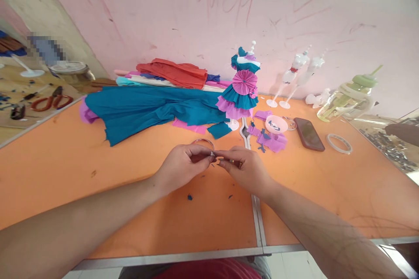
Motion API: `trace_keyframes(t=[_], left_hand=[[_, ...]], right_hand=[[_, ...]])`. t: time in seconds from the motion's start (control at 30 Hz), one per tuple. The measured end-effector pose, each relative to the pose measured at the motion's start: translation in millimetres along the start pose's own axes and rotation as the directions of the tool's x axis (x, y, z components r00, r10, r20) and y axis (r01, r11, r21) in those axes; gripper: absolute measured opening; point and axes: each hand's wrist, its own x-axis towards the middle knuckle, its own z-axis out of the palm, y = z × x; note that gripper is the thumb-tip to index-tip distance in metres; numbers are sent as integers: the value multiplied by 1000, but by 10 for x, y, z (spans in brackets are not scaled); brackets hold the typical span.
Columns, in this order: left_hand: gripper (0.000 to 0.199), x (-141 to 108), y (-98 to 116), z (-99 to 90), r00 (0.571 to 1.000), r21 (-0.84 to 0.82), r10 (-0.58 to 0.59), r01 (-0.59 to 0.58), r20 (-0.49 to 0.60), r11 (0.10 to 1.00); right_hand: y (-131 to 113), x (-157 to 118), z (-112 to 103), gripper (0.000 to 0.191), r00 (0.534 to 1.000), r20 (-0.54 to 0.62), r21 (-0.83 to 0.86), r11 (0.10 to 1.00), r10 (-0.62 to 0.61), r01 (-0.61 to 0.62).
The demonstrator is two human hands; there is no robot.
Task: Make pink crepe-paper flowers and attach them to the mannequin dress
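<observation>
My left hand (pixel 186 161) is closed in a pinch, with a small pale bit showing at its fingertips. Fingers bent and pressed together, my right hand (pixel 244 168) meets it almost tip to tip; what it grips is too small to name. Just behind the left fingers lies a thin clear ring (pixel 204 141), partly hidden by them. Beyond the hands stands a small dress form (pixel 244 83) wearing a teal and purple crepe paper dress with a pleated rosette. Dark blue scraps (pixel 190 197) are scattered on the orange table (pixel 209 222) below the hands.
Teal crepe paper (pixel 157 111) spreads across the back left, folded red sheets (pixel 172 74) behind it. To the right are a pink bowl (pixel 276 124), purple scraps (pixel 275 143), a phone (pixel 309 134), a tape roll (pixel 339 144), bare dress forms (pixel 296 67) and a bottle (pixel 347 98). Orange-handled pliers (pixel 52 101) lie far left.
</observation>
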Motion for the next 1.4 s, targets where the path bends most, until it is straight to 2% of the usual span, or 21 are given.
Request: trace_keyframes(t=[0.17, 0.4, 0.53, 0.63, 0.7, 0.9, 1.1, 1.23, 1.3, 1.4], left_hand=[[25, -4, -1, -12, 1000, 15, 1, -1, 4, 1000], [30, -2, 45, -21, 1000, 66, -25, 24, 16, 998], [29, -18, 63, -1, 994, 92, -96, 91, 52, 992], [24, -39, 63, 10, 988, 111, -127, 118, 86, 987], [23, -53, 68, 13, 986, 131, -135, 123, 94, 984], [27, -86, 97, 26, 988, 233, -122, 97, 97, 968], [22, -70, 74, 26, 987, 203, -86, 57, 137, 978], [18, -59, 62, 9, 988, 173, -83, 60, 130, 983], [18, -53, 64, -3, 988, 147, -89, 71, 124, 987], [24, -41, 83, -20, 987, 98, -88, 74, 138, 992]], right_hand=[[-8, -11, 8, 35, 1000, 17, 18, 1000, -17, 17], [4, -12, 7, 33, 997, -14, -79, 994, -77, 76], [11, -43, 18, 23, 975, -98, -156, 971, -197, 181], [34, -59, 27, 13, 949, -82, -236, 931, -305, 278], [54, -57, 31, 13, 944, -65, -269, 917, -323, 295], [51, -35, 47, 8, 970, -16, -301, 927, -242, 226], [-5, 7, 37, 0, 997, 51, -71, 996, -51, 54], [-23, 38, 13, 5, 993, 91, 68, 995, 73, -79], [-26, 48, -9, 11, 991, 84, 93, 990, 101, -109], [-22, 55, -35, 14, 996, 34, 84, 993, 84, -87]])
